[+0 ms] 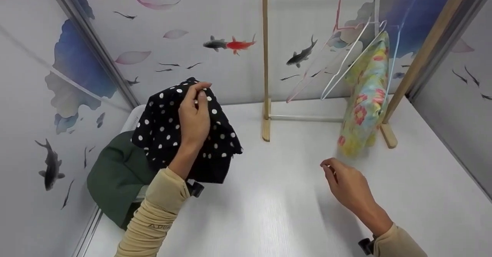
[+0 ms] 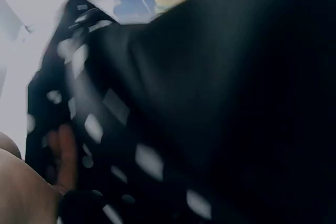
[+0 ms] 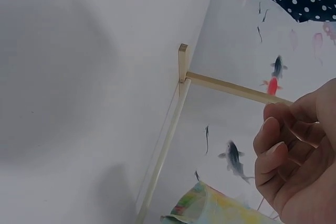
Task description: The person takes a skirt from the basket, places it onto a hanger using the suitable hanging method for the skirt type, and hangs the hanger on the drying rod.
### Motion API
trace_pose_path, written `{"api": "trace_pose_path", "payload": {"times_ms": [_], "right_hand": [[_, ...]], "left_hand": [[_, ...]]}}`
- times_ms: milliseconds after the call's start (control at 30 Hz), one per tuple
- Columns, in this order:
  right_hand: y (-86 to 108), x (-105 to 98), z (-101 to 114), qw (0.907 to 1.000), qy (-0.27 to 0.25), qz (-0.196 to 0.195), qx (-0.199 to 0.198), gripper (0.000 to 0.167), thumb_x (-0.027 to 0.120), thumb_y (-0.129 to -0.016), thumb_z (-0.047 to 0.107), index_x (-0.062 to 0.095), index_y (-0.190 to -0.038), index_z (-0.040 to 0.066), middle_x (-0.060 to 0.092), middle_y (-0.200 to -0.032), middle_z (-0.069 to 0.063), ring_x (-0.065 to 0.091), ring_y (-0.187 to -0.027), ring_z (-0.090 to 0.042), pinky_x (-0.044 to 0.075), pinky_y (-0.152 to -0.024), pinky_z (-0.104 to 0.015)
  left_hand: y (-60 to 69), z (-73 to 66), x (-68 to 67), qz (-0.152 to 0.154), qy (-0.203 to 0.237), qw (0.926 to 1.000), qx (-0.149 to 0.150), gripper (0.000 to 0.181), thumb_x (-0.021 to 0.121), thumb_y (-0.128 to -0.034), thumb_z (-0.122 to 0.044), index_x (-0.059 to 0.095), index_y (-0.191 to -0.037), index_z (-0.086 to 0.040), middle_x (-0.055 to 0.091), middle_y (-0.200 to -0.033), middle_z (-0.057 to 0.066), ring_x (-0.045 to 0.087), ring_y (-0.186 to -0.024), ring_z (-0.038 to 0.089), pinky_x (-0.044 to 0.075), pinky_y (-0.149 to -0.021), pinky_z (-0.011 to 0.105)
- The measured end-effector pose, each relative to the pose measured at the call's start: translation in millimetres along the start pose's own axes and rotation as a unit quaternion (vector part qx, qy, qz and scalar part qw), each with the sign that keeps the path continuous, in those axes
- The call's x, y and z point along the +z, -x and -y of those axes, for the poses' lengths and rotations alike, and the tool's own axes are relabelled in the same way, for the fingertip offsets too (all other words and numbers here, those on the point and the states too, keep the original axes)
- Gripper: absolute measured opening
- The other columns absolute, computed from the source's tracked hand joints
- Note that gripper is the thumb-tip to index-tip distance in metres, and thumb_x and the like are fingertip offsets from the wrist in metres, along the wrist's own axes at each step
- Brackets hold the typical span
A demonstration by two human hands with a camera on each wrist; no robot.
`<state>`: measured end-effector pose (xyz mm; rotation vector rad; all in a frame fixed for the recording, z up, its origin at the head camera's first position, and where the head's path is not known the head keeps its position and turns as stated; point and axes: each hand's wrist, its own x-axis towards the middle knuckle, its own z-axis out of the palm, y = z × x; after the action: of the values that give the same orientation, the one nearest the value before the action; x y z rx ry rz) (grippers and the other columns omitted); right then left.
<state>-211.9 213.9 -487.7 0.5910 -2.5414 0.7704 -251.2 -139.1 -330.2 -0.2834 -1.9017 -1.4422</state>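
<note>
Black polka-dot cloth [image 1: 165,126], head view: left of centre in the frame, in loose folds, a plain black part showing at its lower edge.
Left hand [image 1: 195,116], head view: thumb and fingers pinch the polka-dot cloth near its top.
Dark green fabric [image 1: 115,180], head view: lower left, just beside the polka-dot cloth.
Right hand [image 1: 349,188], head view: lower right, over the white table [image 1: 269,218], fingers loosely curled, with nothing visible in them.
Garment rack [image 1: 265,57], head view: upper right, bearing hangers [image 1: 336,27] and a floral cloth [image 1: 361,111].
Handling, judged from the drape: light, soft, limp, hardly fragile, apt to fold over itself; best held by two corners of an edge.
Polka-dot cloth, left wrist view: blurred, fills most of the frame; finger parts show at lower left, the grip unclear.
Right hand, right wrist view: at right, fingers bent, narrow gaps; polka-dot cloth at upper right, floral cloth at bottom.
</note>
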Motion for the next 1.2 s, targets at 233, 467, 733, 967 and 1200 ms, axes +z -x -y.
{"api": "trace_pose_path", "payload": {"times_ms": [233, 467, 733, 967, 1200], "right_hand": [[-0.8, 1.0, 1.6, 1.0000, 0.000, 0.002, 0.000, 0.007, 0.064, -0.093, 0.007, 0.067, -0.099, 0.010, 0.057, -0.068, 0.009, 0.045, -0.052, -0.001, 0.041, -0.048, -0.026], [-0.4, -1.0, 3.8, 1.0000, -0.002, 0.000, -0.010, 0.008, 0.064, -0.093, 0.007, 0.066, -0.100, 0.010, 0.055, -0.067, 0.011, 0.043, -0.049, -0.001, 0.037, -0.045, -0.024], [-2.9, -3.7, 10.6, 0.9999, -0.010, 0.007, -0.001, 0.007, 0.062, -0.095, 0.009, 0.067, -0.100, 0.011, 0.055, -0.068, 0.012, 0.045, -0.051, -0.001, 0.039, -0.048, -0.026], [-0.5, -4.7, 9.8, 1.0000, -0.006, -0.005, 0.000, 0.008, 0.062, -0.095, 0.009, 0.067, -0.100, 0.011, 0.054, -0.066, 0.013, 0.043, -0.050, -0.001, 0.038, -0.047, -0.025], [-0.6, -11.4, 13.9, 0.9989, -0.016, -0.043, -0.013, 0.012, 0.061, -0.095, 0.007, 0.066, -0.104, 0.011, 0.053, -0.067, 0.013, 0.041, -0.049, -0.001, 0.036, -0.046, -0.025]], "left_hand": [[8.2, -38.7, 7.4, 0.034, 0.037, 0.9986, 0.020, 0.026, 0.042, -0.0995, 0.007, 0.060, -0.118, 0.011, 0.062, -0.119, 0.017, 0.055, -0.108, 0.025, 0.041, -0.098, 0.032], [9.9, -50.0, 17.9, 0.047, 0.059, 0.9967, 0.033, 0.026, 0.043, -0.1003, 0.005, 0.060, -0.120, 0.010, 0.062, -0.120, 0.016, 0.055, -0.099, 0.026, 0.042, -0.095, 0.032], [12.2, -44.9, 30.5, 0.062, 0.096, 0.9903, 0.079, 0.028, 0.044, -0.1031, -0.005, 0.061, -0.125, 0.001, 0.062, -0.124, 0.007, 0.056, -0.097, 0.018, 0.040, -0.100, 0.034], [18.4, -53.8, 40.0, 0.066, 0.117, 0.9861, 0.098, 0.030, 0.045, -0.1030, -0.006, 0.060, -0.127, 0.002, 0.062, -0.127, 0.008, 0.057, -0.109, 0.017, 0.038, -0.104, 0.037], [36.1, -71.7, 48.4, 0.113, 0.103, 0.9874, 0.041, 0.029, 0.047, -0.1013, -0.001, 0.059, -0.126, 0.007, 0.061, -0.127, 0.014, 0.056, -0.116, 0.017, 0.040, -0.102, 0.032]]}}
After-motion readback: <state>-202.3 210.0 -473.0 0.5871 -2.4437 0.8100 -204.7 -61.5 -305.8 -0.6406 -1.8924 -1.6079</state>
